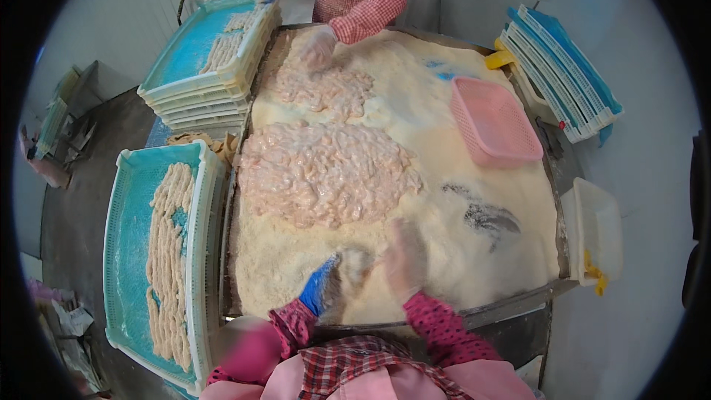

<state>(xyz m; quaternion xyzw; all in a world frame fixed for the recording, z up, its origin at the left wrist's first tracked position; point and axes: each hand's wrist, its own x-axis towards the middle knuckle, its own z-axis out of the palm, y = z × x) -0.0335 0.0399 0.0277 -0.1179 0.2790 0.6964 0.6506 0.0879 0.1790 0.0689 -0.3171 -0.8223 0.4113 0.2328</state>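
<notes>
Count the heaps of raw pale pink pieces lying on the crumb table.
2: a large heap mid-table, ahead of the person's hands, and a smaller heap at the far end under the co-worker's gloved hand. More may be buried in crumbs.

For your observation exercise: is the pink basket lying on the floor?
No, the pink basket rests on the crumb-covered table, toward its far right side.

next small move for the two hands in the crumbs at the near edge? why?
Probably lift the crumbed piece and lay it in the near teal tray. Both hands, the left hand in a blue glove and the right hand, are blurred over one patch of breadcrumbs, seemingly working a piece. The tray already holds coated strips in rows, with bare floor left over.
</notes>
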